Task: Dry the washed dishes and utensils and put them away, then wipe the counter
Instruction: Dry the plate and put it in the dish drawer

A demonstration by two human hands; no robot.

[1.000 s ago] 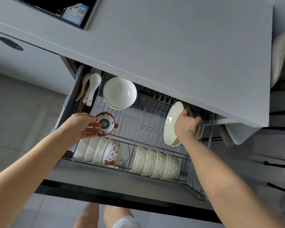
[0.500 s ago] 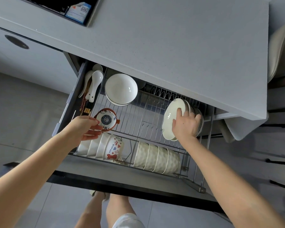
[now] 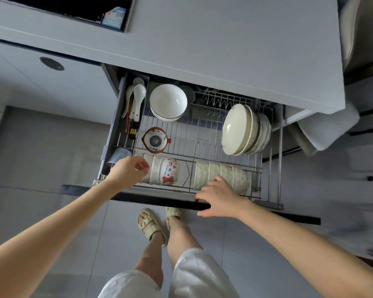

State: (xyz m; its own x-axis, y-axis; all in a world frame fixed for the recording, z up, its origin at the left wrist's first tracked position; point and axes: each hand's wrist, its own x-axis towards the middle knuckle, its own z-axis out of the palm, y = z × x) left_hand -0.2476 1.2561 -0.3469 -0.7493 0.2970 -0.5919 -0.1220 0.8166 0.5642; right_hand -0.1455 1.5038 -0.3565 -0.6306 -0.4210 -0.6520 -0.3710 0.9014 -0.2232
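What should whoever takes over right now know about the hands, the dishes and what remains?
Left hand: empty, loosely curled over the sideways white printed bowls.
Right hand: rests open on the black drawer front.
Done: small red-rimmed patterned bowl and large cream dish sit in the steel wire rack.
Remaining: shut the drawer, wipe the grey counter; pale cloth hangs at its right edge.

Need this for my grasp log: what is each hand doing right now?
Left hand: open, fingers loosely curled, holding nothing.
Right hand: open, fingers spread at the black drawer front, holding nothing.
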